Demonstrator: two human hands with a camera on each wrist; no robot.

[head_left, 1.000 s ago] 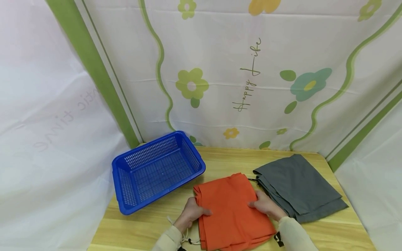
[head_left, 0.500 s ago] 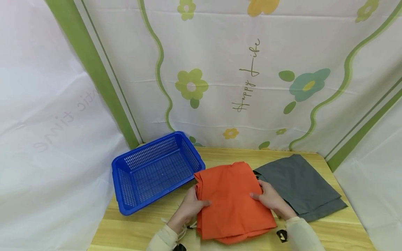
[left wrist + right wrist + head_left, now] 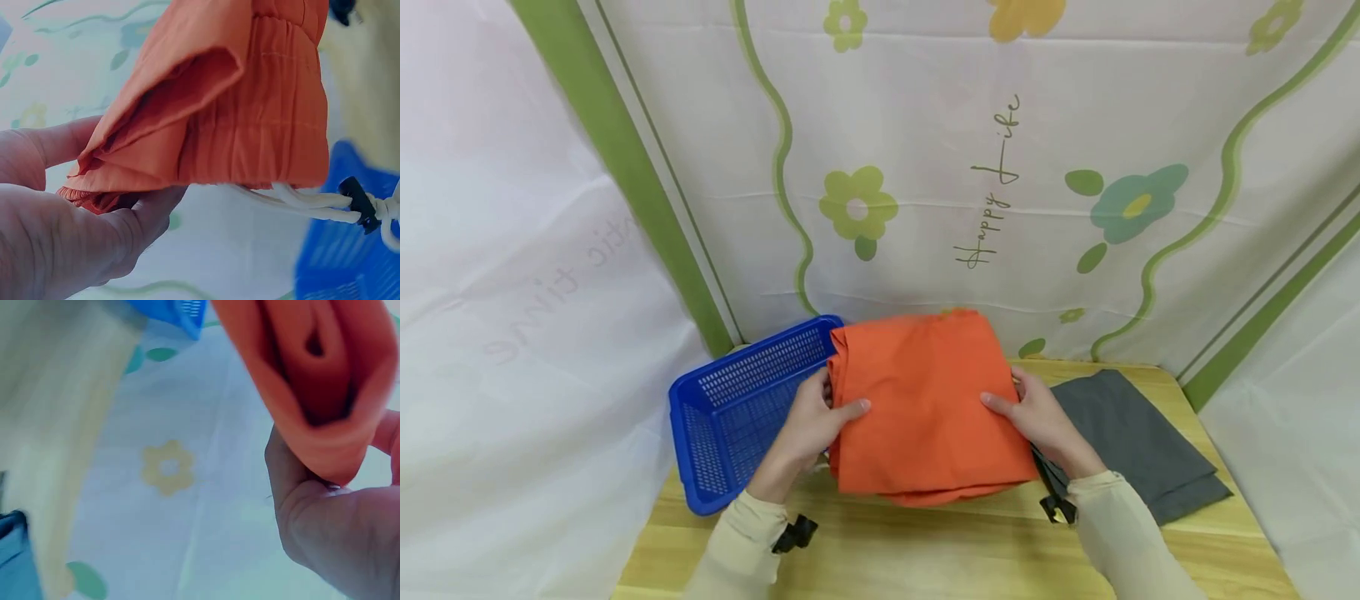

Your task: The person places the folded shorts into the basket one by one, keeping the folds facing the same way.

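Note:
Both hands hold a folded orange garment up above the table, one at each side. My left hand grips its left edge, thumb on top and fingers beneath. My right hand grips the right edge the same way. In the left wrist view, the garment shows a gathered elastic band and a white drawstring with a black cord stopper hanging free. Thick rolled layers show in the right wrist view. The garment hides the right part of a blue basket.
The blue basket, with perforated walls, stands at the back left of the wooden table. A folded grey garment lies at the right, partly behind my right hand. White printed curtain encloses the back and sides.
Both hands have lifted the orange garment off the table, moving it up, away from the body and slightly left. It now overlaps the basket's right side. Basket and grey garment have stayed put.

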